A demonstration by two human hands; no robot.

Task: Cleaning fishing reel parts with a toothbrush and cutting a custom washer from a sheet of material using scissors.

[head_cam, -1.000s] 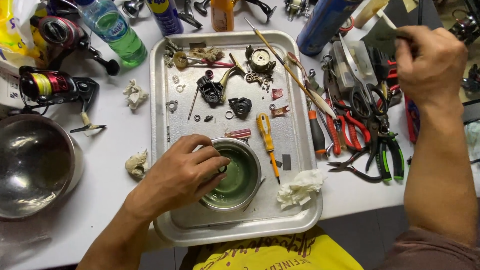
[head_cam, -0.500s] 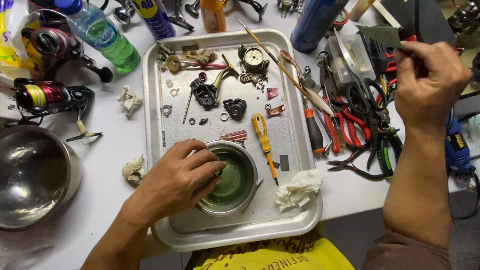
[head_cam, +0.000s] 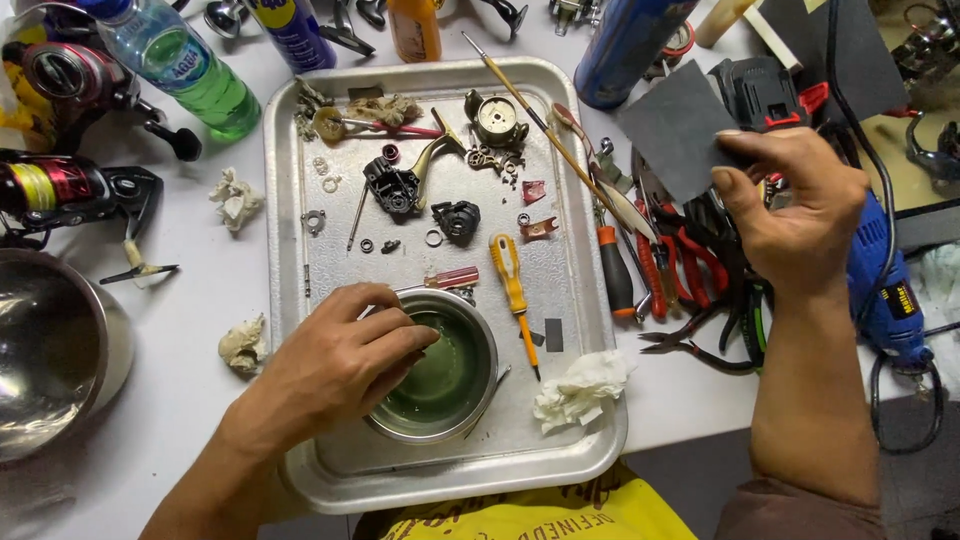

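**Reel parts on the tray: one hand in the rinse bowl, the other lifting a dark sheet**

- White table (head_cam: pixel 190 300), crowded. Metal tray (head_cam: pixel 590 300) sits square in front of you; a big steel bowl (head_cam: pixel 50 350) lies off its left edge, partly cut off by the frame.
- Your right hand (head_cam: pixel 800 210) hovers over the tool pile (head_cam: pixel 690 260) to the right of the tray. Thumb and fingers are pinched closed on the corner of a dark grey sheet (head_cam: pixel 675 125), held clear of the table. It looks like abrasive paper; I cannot confirm the texture.
- Your left hand (head_cam: pixel 340 360) rests on the rim of the small bowl (head_cam: pixel 455 370) at the tray's near end, fingers curled loosely and dipping towards the greenish liquid. Whether they hold a part I cannot tell; the fingertips hide it.
- Yellow screwdriver (head_cam: pixel 512 285) lies just right of the small bowl; a wad of tissue (head_cam: pixel 580 385) sits at the tray's near right corner.
- Small reel parts (head_cam: pixel 440 205), washers and rings are scattered across the tray's far half.

Judgement: the cleaning stage, a piece soaking or being held in the bowl while you fetch the sheet. The next move likely calls for bringing sheet and part together over the tray, keeping loose pieces from rolling off.

Hard to make out: the contents of the small bowl under the liquid, the tangled pliers, and the bottles cut off at the top.
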